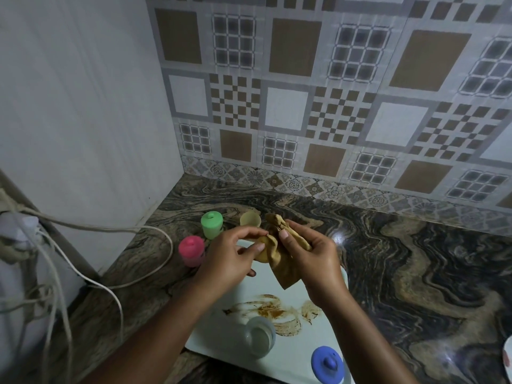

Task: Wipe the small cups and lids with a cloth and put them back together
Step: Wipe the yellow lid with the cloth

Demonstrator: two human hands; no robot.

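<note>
Both hands work over the far end of a pale board [299, 345] that lies on the marbled bench [415, 259]. The left hand [227, 261] curls its fingers round a yellow piece [263, 254]; the right hand [315, 259] pinches the brown cloth [285, 270] bunched against it. Whether that piece is a lid is hard to tell.

To the right the bench lies bare as far as the tiled wall. On the left it is tighter: a green cup [212, 224] and a pink cup [191, 250], both lidded, stand near the corner, with cables [110, 284] beside them.

An open yellow cup [250, 219] stands just behind the hands. Near the front a clear cup [260, 336] lies by a brown smear [271, 311] on the board. A blue lid [327, 361] sits at the board's near edge.
</note>
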